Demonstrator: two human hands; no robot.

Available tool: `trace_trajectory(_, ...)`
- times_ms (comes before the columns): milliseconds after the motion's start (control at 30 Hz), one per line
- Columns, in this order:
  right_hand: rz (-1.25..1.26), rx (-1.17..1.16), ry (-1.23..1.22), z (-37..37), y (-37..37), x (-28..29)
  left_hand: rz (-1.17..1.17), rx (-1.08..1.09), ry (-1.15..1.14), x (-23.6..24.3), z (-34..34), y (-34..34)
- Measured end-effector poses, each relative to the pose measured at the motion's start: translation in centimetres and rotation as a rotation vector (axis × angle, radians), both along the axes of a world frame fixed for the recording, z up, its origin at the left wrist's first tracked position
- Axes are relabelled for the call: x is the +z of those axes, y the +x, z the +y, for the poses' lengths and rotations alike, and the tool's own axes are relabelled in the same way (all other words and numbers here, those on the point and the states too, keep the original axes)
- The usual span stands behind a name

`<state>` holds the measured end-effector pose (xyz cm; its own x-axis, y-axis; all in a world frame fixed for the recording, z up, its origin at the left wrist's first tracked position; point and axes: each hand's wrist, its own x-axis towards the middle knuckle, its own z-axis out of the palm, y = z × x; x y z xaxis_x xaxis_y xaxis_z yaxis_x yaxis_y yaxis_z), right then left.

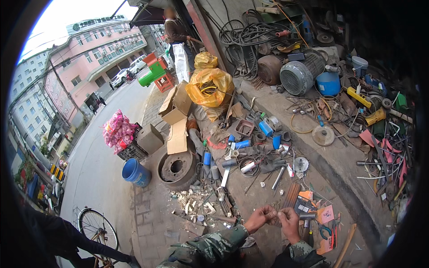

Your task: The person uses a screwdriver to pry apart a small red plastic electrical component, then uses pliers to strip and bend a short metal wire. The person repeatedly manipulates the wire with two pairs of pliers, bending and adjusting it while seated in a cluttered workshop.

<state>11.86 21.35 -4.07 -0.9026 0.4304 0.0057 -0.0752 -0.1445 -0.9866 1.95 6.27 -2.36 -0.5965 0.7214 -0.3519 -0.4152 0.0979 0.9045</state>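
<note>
While both hands meet low in view, L hand (260,219) + R hand (290,225) each hold thumb & forefinger nearly closed, tips approx. touching across the middle; anything betw. them is too small or covered to ID, so can't tell whether the grip has hold of sth. Step in hand (judgement): fine two-handed fingertip work, raised above the ground, no tool in either grip. Next move prob. calls for a steady pinch, one side holding while the other turns or draws; a dropped bit could easily get lost in the clutter below. Work piece, if any, sits at the fingertips' meeting pt.; shape + colour not readable. Nearest things, all outside the grip: brown strips (292,195) just beyond it, long, straight, dull reddish-brown, lying side by side in a flat row; orange packets (306,195) just R of the strips, flat, printed; dark grey cylinder (307,215) just R of the R hand, metallic-looking, lying on its side; pink card (325,214) a bit farther R; blue-handled pliers (329,229) near, R of grip, lying loose. Wooden handle (345,245) well R, pale + bare. Pale chips (196,203) beyond grip to L, scattered heap, mixed sizes.
</note>
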Motion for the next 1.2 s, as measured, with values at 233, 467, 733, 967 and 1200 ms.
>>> trace_trajectory(233,-0.017,0.013,0.017,0.1,-0.1,0.1,0.089,-0.003,0.006,-0.3,0.2,0.1)
trace_trajectory(467,-0.057,0.027,0.068,-0.1,-0.3,-1.0,0.091,0.065,0.038,-1.3,0.5,0.6)
trace_trajectory(733,-0.033,-0.014,0.126,-0.9,-0.5,-1.6,0.097,0.085,0.067,-1.6,0.5,0.6)
trace_trajectory(967,0.035,-0.051,0.193,-1.7,-0.4,0.2,0.041,0.053,0.025,-0.8,0.0,0.5)
trace_trajectory(1200,0.006,-0.088,0.162,-1.7,-0.6,-0.2,0.135,0.07,0.052,-1.4,0.2,0.3)
